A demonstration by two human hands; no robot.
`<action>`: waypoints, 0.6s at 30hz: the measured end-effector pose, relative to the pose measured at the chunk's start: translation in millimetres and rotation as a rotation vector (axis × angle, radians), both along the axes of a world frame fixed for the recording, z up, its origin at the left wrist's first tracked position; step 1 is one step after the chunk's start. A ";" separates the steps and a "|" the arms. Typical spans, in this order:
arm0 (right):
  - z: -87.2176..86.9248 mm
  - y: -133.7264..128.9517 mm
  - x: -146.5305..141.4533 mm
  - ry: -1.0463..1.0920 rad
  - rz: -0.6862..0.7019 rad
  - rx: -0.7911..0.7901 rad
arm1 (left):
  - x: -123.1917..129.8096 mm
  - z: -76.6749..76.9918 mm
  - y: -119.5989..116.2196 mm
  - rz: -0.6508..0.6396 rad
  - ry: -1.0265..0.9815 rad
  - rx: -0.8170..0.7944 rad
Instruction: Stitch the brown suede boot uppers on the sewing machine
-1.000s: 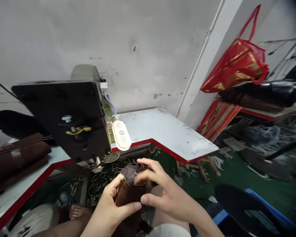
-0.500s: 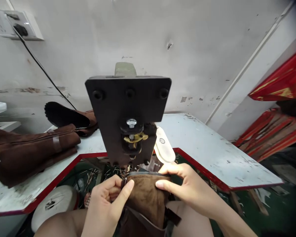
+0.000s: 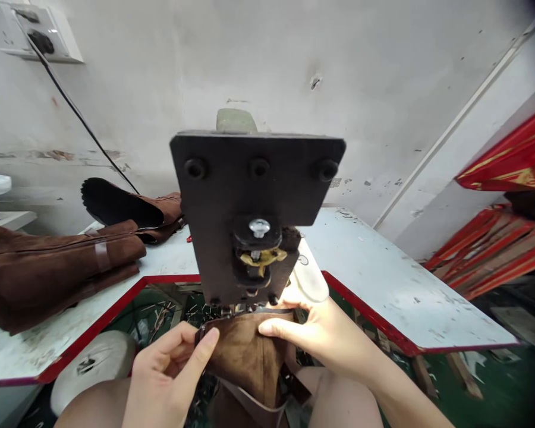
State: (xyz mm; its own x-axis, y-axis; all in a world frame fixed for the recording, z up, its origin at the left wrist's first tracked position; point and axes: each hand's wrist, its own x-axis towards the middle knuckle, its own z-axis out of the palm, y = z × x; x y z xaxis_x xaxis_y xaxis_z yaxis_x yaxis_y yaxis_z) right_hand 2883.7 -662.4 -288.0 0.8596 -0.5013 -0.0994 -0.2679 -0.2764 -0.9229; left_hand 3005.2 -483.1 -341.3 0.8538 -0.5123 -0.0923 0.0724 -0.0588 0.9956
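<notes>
A brown suede boot shaft (image 3: 245, 351) hangs below the head of a black sewing machine (image 3: 254, 184), its top edge up at the machine's foot. My left hand (image 3: 172, 368) pinches the left end of that edge between thumb and fingers, by a dark zipper. On the right, my right hand (image 3: 312, 327) grips the edge with its thumb on the near face and its fingers behind. A white lamp (image 3: 310, 276) beside the machine head lights the right hand. The needle area is mostly hidden behind the machine plate.
Brown boots (image 3: 66, 273) lie on the left of the white table (image 3: 374, 279), which has a red edge. A round white stool-like object (image 3: 93, 371) stands below left. Red-edged stacked pieces (image 3: 494, 249) are at the right. A cable runs from a wall socket (image 3: 42, 35).
Both hands and the boot shaft have shifted left relative to the machine. The lamp light falls more brightly on the right hand. The view has moved slightly.
</notes>
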 end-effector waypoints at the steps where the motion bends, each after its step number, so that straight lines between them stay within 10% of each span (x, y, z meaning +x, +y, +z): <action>1: -0.2 2.4 3.5 -0.027 0.008 0.019 | 3.7 -3.1 4.0 0.022 -0.014 -0.002; 8: -1.5 16.2 22.6 -0.152 0.140 0.143 | 41.7 -18.7 28.2 -0.127 0.116 -0.058; 13: 6.9 23.2 31.0 -0.122 0.141 0.068 | 60.4 17.3 8.6 -0.573 -0.229 0.169; 18: 17.6 8.6 25.1 -0.099 0.176 -0.166 | 49.0 39.1 -16.2 -0.676 -0.233 0.286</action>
